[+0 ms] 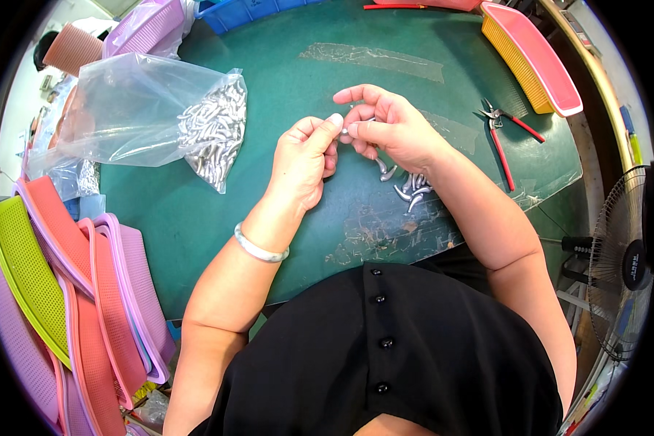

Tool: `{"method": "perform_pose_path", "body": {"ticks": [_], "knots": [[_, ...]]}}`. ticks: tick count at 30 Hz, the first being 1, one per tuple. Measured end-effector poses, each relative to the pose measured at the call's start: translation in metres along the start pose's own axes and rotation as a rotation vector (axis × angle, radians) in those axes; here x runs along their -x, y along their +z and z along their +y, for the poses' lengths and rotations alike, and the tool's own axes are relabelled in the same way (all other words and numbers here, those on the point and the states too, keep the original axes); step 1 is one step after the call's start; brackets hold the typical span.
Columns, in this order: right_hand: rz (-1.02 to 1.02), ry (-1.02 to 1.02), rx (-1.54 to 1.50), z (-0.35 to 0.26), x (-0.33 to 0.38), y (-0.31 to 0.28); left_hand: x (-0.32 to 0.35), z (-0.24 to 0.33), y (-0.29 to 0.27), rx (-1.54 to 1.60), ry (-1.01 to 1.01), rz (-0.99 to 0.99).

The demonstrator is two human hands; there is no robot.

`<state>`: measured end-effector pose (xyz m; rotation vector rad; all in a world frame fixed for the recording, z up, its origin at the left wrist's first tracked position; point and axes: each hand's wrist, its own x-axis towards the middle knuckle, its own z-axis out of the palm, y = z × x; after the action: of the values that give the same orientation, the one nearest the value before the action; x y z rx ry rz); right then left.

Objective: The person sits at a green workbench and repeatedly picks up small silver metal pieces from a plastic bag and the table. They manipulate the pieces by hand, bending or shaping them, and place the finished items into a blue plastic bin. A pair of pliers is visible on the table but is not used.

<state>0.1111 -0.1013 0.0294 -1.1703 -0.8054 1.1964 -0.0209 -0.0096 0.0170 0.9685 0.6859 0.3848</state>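
Risk of dropping the small silvery piece (344, 132) onto the green tabletop (298, 247): probable cause, slight contact area and a smooth-looking surface under fingertip pressure alone. Beware also of mixing with the loose silvery pieces (415, 193) just beside the right wrist, near enough for scattering by a lowered forearm. Possible spill from the clear plastic bag (131, 109) of similar pieces on the left, if caught by the left forearm. Locate the small silvery piece between the left hand (303, 156) and the right hand (394, 127), at the fingertips, above the tabletop. Left hand: thumb pressed toward curled fingers, closed in a pinch on the piece. Right hand: half curled, index finger raised, thumb tip at the piece; owing to small size and overlapping fingers, impossible to tell whether gripping or merely touching. Note the red-handled cutters (493, 116) with handles spread, well apart from both hands.
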Motion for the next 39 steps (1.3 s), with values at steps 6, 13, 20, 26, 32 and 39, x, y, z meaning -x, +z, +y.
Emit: {"method": "perform_pose_path", "body": {"ticks": [6,13,20,26,32,39], "knots": [[-0.001,0.010,-0.017,0.0012,-0.0006,-0.0007,-0.0018,-0.0021,-0.0009,0.007,0.011,0.000],[-0.007,0.006,-0.009,0.0013,0.0000,-0.0005,-0.0003,-0.0010,-0.0009,0.008,0.002,-0.013],[-0.009,0.016,0.017,-0.0005,0.0004,0.0001,0.0011,-0.0009,0.0005,-0.024,0.017,-0.004],[0.005,0.026,0.017,-0.0005,0.0010,0.0007,0.0011,-0.0025,0.0010,-0.023,0.030,-0.001],[0.012,0.032,0.007,0.0015,-0.0003,0.0013,0.0009,-0.0056,0.0023,-0.017,0.091,0.028],[0.005,0.044,-0.037,0.0030,-0.0012,0.0006,0.0021,-0.0072,0.0047,-0.067,0.208,0.039]]}}
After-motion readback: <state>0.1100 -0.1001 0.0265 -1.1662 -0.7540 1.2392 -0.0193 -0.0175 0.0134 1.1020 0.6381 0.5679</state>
